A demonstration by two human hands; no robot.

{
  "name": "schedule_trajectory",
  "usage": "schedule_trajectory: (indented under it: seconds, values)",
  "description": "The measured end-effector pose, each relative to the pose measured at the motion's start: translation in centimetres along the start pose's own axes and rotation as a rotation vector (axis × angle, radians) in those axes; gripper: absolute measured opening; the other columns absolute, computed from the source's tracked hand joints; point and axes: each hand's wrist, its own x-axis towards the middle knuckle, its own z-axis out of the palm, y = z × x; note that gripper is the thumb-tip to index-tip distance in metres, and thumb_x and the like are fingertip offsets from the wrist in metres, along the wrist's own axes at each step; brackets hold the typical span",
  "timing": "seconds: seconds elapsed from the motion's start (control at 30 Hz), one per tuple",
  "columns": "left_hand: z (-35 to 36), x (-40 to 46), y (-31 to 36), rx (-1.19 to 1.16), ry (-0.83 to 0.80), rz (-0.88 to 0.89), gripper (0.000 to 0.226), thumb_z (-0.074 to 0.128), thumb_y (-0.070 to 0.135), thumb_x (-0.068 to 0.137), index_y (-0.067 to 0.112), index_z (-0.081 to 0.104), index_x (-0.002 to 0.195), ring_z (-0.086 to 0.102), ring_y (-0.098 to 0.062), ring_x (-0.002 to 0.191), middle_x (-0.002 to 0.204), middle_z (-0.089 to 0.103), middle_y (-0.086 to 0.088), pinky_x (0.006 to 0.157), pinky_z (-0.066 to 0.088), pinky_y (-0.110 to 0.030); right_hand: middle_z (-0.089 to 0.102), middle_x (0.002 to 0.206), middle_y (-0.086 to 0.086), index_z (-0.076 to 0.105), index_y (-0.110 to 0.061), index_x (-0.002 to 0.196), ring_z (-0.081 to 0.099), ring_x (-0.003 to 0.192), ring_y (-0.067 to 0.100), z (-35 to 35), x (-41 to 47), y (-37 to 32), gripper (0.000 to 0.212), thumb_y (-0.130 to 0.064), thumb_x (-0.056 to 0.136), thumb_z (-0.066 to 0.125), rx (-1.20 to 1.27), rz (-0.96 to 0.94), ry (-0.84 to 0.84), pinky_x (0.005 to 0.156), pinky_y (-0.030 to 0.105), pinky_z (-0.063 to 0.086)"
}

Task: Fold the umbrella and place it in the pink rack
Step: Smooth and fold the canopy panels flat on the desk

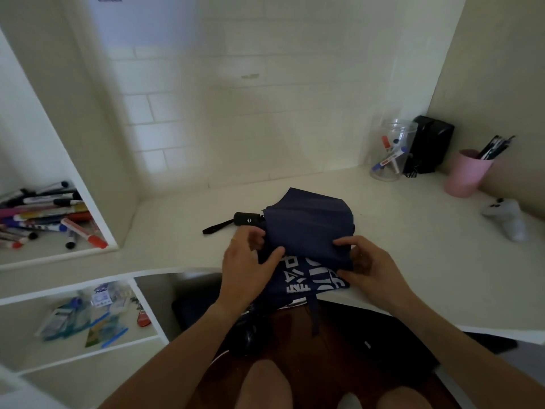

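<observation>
A navy blue umbrella (309, 225) lies collapsed on the white desk (413, 246), its black handle (247, 218) and wrist strap pointing left. Its loose canopy with white lettering hangs over the desk's front edge. My left hand (246, 261) pinches the fabric at the left side, thumb on top. My right hand (368, 264) grips the fabric at the right side, fingers curled over a fold. A pink cup (464, 178) holding dark pens stands at the far right of the desk.
A clear jar with markers (389, 152) and a black box (430, 144) stand at the back right. A white game controller (507, 218) lies near the right wall. Shelves on the left hold markers (44, 216) and packets (88, 314). My knees are below the desk.
</observation>
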Motion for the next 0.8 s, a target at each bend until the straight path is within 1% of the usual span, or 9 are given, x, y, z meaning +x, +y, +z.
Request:
schedule_trajectory:
  seconds: [0.1,0.17,0.3,0.37,0.5,0.6,0.67,0.73,0.8]
  values:
    - [0.0,1.3,0.6,-0.044,-0.049,-0.02,0.047,0.085,0.039,0.076,0.029,0.059,0.113,0.061,-0.007,0.092,0.104,0.064,0.01,0.081,0.054,-0.024,0.051,0.077,-0.003,0.064,-0.04,0.114,0.054,0.066,0.01,0.2,0.0,0.2,0.062,0.005,0.074,0.08,-0.011,-0.019,-0.001,0.069,0.031,0.052]
    - [0.1,1.8,1.2,-0.079,-0.072,-0.039,0.039,0.085,0.035,0.077,0.03,0.063,0.109,0.062,-0.008,0.09,0.103,0.065,0.008,0.082,0.055,-0.028,0.051,0.077,-0.004,0.062,-0.041,0.114,0.053,0.064,0.009,0.4,-0.1,0.3,0.062,0.004,0.075,0.08,-0.029,-0.034,0.008,0.067,0.026,0.051]
    - [0.1,2.6,1.9,-0.212,-0.05,-0.043,0.013,0.083,0.027,0.082,0.025,0.073,0.09,0.067,-0.015,0.088,0.099,0.068,0.004,0.087,0.057,-0.04,0.055,0.085,0.001,0.06,-0.039,0.117,0.062,0.075,0.021,0.4,-0.1,0.4,0.063,0.003,0.075,0.079,-0.034,-0.052,0.017,0.069,0.031,0.056]
    - [-0.2,2.8,2.6,-0.27,-0.022,0.019,0.009,0.08,0.024,0.085,0.021,0.073,0.091,0.068,-0.016,0.091,0.098,0.07,0.003,0.089,0.057,-0.038,0.052,0.088,0.0,0.06,-0.038,0.119,0.062,0.077,0.024,0.5,-0.1,0.4,0.065,0.005,0.074,0.079,-0.026,-0.069,0.021,0.068,0.028,0.055]
    - [-0.8,2.9,4.5,-0.299,0.04,0.08,0.007,0.074,0.023,0.09,0.018,0.072,0.094,0.069,-0.014,0.091,0.092,0.073,0.006,0.085,0.056,-0.029,0.051,0.094,0.001,0.056,-0.038,0.124,0.062,0.075,0.026,0.5,-0.1,0.7,0.071,0.005,0.073,0.081,-0.008,-0.065,0.028,0.068,0.032,0.056]
    - [-1.0,3.1,5.7,-0.387,0.048,0.015,0.009,0.074,0.022,0.09,0.017,0.073,0.097,0.072,-0.012,0.087,0.088,0.076,0.004,0.082,0.058,-0.027,0.053,0.092,0.002,0.053,-0.039,0.127,0.061,0.07,0.023,0.4,-0.2,0.4,0.074,0.005,0.074,0.08,0.02,-0.043,0.028,0.066,0.026,0.054]
    - [-1.3,3.1,6.3,-0.494,-0.056,-0.084,0.021,0.076,0.024,0.088,0.018,0.072,0.108,0.074,-0.012,0.09,0.089,0.078,-0.001,0.084,0.06,-0.029,0.055,0.093,0.001,0.051,-0.039,0.129,0.062,0.07,0.023,0.4,-0.3,0.1,0.075,0.006,0.075,0.079,0.041,-0.033,0.026,0.066,0.024,0.054]
    - [-1.7,3.0,6.2,-0.563,-0.233,-0.131,0.044,0.079,0.023,0.085,0.022,0.06,0.124,0.074,-0.016,0.096,0.095,0.079,-0.005,0.086,0.061,-0.032,0.056,0.095,0.001,0.05,-0.041,0.129,0.063,0.073,0.024,0.4,-0.3,0.1,0.077,0.006,0.076,0.079,0.072,-0.017,0.021,0.069,0.027,0.057]
    - [-2.3,2.8,5.3,-0.446,-0.399,-0.063,0.06,0.08,0.021,0.085,0.03,0.045,0.132,0.073,-0.018,0.098,0.105,0.077,-0.004,0.085,0.061,-0.034,0.057,0.098,0.002,0.051,-0.042,0.13,0.065,0.077,0.026,0.3,-0.2,0.2,0.077,0.005,0.076,0.08,0.113,0.007,0.021,0.074,0.034,0.059]
